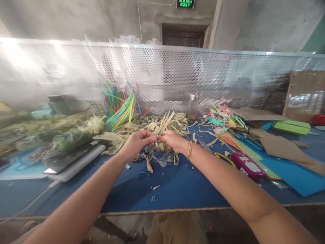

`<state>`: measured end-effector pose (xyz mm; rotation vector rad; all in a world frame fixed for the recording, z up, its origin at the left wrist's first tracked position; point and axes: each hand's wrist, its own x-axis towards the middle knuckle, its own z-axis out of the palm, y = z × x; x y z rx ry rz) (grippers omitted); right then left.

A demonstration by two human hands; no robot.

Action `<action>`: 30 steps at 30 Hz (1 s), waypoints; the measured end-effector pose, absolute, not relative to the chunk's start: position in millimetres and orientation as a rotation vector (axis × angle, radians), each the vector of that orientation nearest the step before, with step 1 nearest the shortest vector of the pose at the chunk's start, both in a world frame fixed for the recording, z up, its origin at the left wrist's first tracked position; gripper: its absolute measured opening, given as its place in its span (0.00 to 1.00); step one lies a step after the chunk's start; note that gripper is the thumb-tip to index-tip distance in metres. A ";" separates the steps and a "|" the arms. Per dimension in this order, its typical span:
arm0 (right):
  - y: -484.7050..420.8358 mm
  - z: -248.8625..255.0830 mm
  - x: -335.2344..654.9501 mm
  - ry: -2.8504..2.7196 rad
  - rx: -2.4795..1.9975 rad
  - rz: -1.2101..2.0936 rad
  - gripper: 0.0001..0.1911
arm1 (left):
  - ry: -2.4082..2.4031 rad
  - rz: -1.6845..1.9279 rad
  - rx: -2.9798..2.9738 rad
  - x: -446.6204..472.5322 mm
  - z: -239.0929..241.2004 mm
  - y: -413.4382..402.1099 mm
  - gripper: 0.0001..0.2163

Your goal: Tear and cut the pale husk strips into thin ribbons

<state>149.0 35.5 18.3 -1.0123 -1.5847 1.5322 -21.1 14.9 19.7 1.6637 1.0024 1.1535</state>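
My left hand point(139, 141) and my right hand point(172, 140) meet above the middle of the blue table point(177, 186). Both are closed in a pinch on a small bundle of pale dried leaf strips point(162, 126) that fans upward between them. A gold bracelet point(189, 149) sits on my right wrist. Under the hands lies a loose heap of strip scraps point(162, 157) mixed with blue threads.
Colourful plastic strips point(119, 103) stand at the back left beside a heap of dried husks point(63, 130). A tablet point(73, 161) lies at left. A small bottle point(193, 105), coloured paper point(291, 127), cardboard point(281, 145) and a magenta power strip point(247, 166) are at right. A perforated metal screen point(162, 67) closes the back.
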 end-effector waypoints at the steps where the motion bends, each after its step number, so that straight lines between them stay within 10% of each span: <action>1: 36.5 20.4 152.2 -1.676 -1.053 1.438 0.16 | 1.012 1.142 1.675 -23.2 19.3 16.0 0.12; 8: 33.3 44.6 173.6 -2.233 -1.154 0.545 0.07 | 1.123 1.088 1.713 -29.3 13.1 23.1 0.17; 18: 5.6 46.0 166.5 -2.184 -0.908 0.942 0.12 | 1.141 1.097 1.952 -16.8 11.2 16.0 0.10; 30: 20.3 24.4 166.3 -2.245 -1.052 0.088 0.04 | 0.975 1.086 1.897 -18.0 6.0 21.1 0.14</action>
